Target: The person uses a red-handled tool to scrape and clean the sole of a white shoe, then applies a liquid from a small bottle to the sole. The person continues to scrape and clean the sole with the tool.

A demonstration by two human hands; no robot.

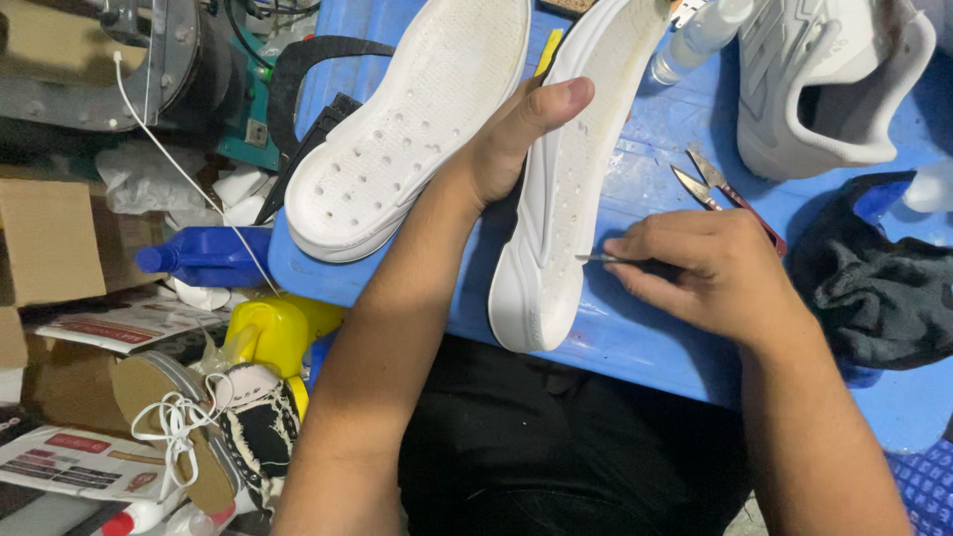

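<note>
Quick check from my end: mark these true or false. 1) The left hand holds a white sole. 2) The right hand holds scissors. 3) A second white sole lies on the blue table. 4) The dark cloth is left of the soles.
1) True: the left hand grips the white sole held on edge.
2) False: the right hand pinches a thin metal tool; the scissors lie on the blue table.
3) True: the second white sole rests there.
4) False: the dark cloth lies to the right.
</note>
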